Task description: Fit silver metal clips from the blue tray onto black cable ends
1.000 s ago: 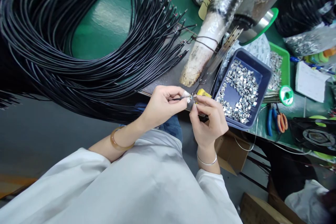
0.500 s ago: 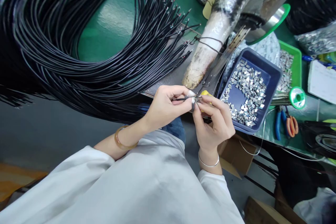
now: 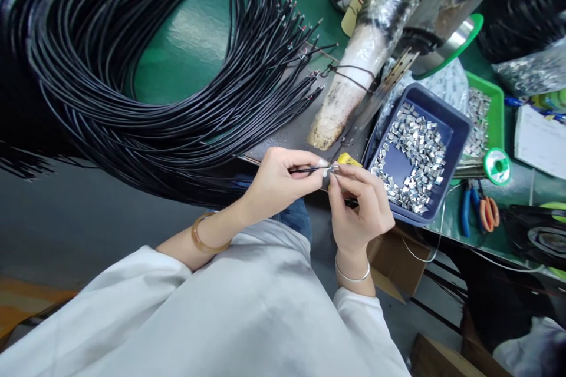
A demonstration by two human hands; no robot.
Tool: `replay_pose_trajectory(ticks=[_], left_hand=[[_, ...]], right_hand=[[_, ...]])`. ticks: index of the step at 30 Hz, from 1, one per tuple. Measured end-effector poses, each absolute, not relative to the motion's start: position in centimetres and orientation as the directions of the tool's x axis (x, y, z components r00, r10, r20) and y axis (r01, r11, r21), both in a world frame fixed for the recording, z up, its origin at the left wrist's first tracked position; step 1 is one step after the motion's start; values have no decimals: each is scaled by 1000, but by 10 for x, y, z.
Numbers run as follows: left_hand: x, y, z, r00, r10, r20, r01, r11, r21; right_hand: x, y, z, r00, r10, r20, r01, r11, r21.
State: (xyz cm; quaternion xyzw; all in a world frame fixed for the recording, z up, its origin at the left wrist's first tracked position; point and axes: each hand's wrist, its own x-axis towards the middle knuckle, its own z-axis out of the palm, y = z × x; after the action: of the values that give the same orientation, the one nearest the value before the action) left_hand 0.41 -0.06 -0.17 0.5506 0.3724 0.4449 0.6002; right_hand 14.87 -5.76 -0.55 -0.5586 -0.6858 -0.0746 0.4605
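My left hand (image 3: 283,181) is closed in a pinch around a thin black cable (image 3: 312,169), whose end points right. My right hand (image 3: 363,197) meets it fingertip to fingertip, pinching a small metal connector (image 3: 332,167) at the cable's end. How far the cable reaches into the metal piece is too small to tell. Just beyond the fingers shows a yellow object (image 3: 348,159), partly hidden. To the right of my right hand stands a dark blue bin (image 3: 457,123) with many small silver metal pieces (image 3: 422,159) in it.
A large bundle of black cables (image 3: 177,123) spreads over the green table (image 3: 194,29) at left. A plastic-wrapped tube (image 3: 342,91) slants down toward my hands. Further right are a green bin (image 3: 496,107), a solder spool (image 3: 496,166), pliers (image 3: 480,209) and paper (image 3: 542,138).
Both hands keep their pinch at the cable end. My right fingers have shifted slightly, closing in around the metal connector. The view has moved a little.
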Motion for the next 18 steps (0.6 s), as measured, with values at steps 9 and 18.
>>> replay_pose_trajectory(ticks=[9, 18], left_hand=[[1, 1, -3, 297, 945, 136, -60, -124, 991], [-1, -2, -1, 411, 911, -41, -126, 101, 987]], right_hand=[[144, -55, -3, 32, 665, 747, 853, 371, -367], [152, -58, -4, -2, 692, 722, 845, 388, -369]])
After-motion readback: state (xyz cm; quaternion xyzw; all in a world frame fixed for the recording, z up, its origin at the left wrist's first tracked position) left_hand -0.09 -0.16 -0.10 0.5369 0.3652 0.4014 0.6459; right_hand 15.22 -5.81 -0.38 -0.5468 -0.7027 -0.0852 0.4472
